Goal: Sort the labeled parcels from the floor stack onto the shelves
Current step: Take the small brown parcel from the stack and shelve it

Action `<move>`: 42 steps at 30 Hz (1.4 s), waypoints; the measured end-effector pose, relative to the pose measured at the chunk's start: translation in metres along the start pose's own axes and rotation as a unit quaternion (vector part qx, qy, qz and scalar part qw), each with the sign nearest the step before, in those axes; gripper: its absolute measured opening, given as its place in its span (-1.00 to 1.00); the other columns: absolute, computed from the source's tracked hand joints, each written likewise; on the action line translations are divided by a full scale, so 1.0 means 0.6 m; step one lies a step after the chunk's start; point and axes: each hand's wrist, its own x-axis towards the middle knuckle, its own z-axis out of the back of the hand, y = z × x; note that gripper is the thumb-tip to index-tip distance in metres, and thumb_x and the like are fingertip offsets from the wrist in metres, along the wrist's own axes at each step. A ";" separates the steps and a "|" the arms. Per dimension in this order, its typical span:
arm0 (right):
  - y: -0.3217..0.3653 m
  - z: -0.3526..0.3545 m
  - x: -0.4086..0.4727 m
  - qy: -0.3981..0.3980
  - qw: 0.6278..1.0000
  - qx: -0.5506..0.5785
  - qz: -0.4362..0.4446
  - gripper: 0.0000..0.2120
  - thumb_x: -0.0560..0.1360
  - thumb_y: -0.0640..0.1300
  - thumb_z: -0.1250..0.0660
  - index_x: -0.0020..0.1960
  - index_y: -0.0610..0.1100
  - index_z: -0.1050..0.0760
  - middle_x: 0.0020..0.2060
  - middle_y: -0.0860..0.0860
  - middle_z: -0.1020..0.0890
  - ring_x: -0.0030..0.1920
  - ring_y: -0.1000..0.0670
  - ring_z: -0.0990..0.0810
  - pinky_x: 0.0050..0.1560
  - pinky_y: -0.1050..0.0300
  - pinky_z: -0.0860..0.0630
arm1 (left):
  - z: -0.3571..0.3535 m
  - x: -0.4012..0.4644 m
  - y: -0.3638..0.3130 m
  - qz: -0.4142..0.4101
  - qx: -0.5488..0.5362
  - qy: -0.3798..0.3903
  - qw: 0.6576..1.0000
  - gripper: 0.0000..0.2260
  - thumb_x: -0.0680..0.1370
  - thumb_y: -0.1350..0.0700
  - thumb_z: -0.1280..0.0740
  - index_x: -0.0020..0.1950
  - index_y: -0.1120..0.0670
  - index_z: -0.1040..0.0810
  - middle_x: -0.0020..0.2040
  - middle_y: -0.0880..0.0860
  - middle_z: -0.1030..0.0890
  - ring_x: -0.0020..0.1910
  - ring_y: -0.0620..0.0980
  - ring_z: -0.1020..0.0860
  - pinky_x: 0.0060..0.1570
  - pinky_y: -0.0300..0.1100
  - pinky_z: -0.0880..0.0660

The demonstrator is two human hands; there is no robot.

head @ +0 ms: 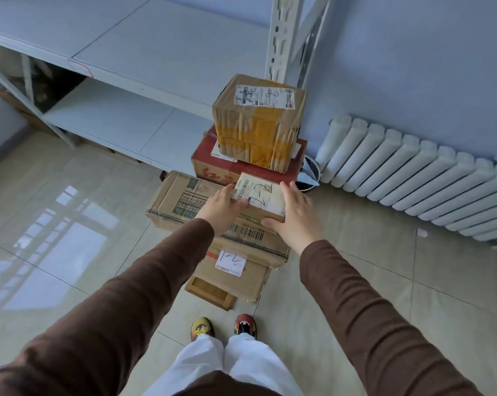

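My left hand (223,205) and right hand (294,214) flank the small parcel (260,197), which sits on top of the long box (184,201) in the floor stack. My left fingers (240,203) curl over the parcel's left edge and across its label; my right palm lies flat against its right edge, fingers straight, thumb along the near edge, pressing rather than wrapped round it. Just behind it is the red box (287,167), with the taped box (256,127) on top of that, its far corner close to the shelf post (281,35). Below the long box, a flat box (233,277) with a handwritten label pokes out toward my shoes (224,328). The shelves (121,50) run off to my left, both levels open-fronted. Tiled floor (70,224) spreads wide to the left; the radiator (413,181) closes off the right side.
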 end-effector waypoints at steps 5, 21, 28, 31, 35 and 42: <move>0.001 -0.008 0.005 -0.018 1.000 0.016 0.006 -0.08 0.48 0.06 -0.53 0.65 -0.07 -0.07 0.62 -0.11 -0.14 0.59 -0.14 -0.16 0.52 -0.02 -0.21 | -0.017 0.000 0.005 0.008 -0.062 -0.004 0.998 -0.50 0.70 -0.15 -0.13 0.56 0.08 -0.27 0.39 0.12 -0.53 0.28 0.12 -0.52 0.19 -0.04 -0.46; 0.184 -0.013 0.027 -0.067 0.980 0.069 0.174 -0.10 0.48 -0.03 -0.55 0.63 -0.14 -0.11 0.56 -0.12 -0.24 0.55 -0.12 -0.23 0.50 -0.05 -0.34 | 0.120 -0.101 0.080 0.034 -0.180 -0.220 0.958 -0.58 0.69 -0.10 -0.23 0.50 0.03 -0.36 0.16 0.01 -0.62 0.09 0.06 -0.62 0.07 -0.06 -0.55; 0.395 -0.042 -0.001 -0.027 0.939 0.093 0.329 -0.08 0.47 -0.05 -0.55 0.64 -0.11 -0.07 0.57 -0.09 -0.19 0.56 -0.09 -0.20 0.51 -0.01 -0.27 | 0.227 -0.253 0.199 0.047 -0.316 -0.344 0.883 -0.67 0.70 -0.03 -0.24 0.44 0.02 -0.35 -0.01 -0.08 -0.58 -0.05 -0.15 -0.55 0.01 -0.20 -0.44; 0.496 -0.065 -0.030 -0.015 0.907 0.087 0.412 -0.03 0.43 -0.06 -0.59 0.64 -0.10 -0.08 0.57 -0.09 -0.20 0.55 -0.09 -0.22 0.48 -0.05 -0.34 | 0.273 -0.345 0.257 0.042 -0.378 -0.376 0.845 -0.74 0.70 -0.03 -0.24 0.36 -0.06 -0.31 0.07 0.04 -0.61 0.02 -0.02 -0.54 0.13 -0.05 -0.49; 0.631 -0.111 -0.095 0.001 0.848 0.080 0.524 0.01 0.39 -0.12 -0.62 0.64 -0.11 -0.08 0.56 -0.09 -0.23 0.55 -0.11 -0.25 0.44 -0.15 -0.44 | 0.320 -0.484 0.335 0.054 -0.425 -0.433 0.793 -0.73 0.70 -0.03 -0.24 0.34 -0.08 -0.23 0.09 0.01 -0.67 0.06 -0.03 -0.60 0.27 0.06 -0.50; 0.859 -0.194 -0.276 0.089 0.765 0.104 0.630 -0.02 0.50 -0.26 -0.50 0.69 0.02 0.07 0.67 0.05 -0.02 0.63 -0.01 -0.11 0.49 0.12 -0.22 | 0.368 -0.751 0.468 0.062 -0.454 -0.538 0.707 -0.56 0.65 -0.07 -0.32 0.44 -0.15 -0.18 0.20 -0.01 -0.64 0.17 -0.07 -0.63 0.28 0.02 -0.52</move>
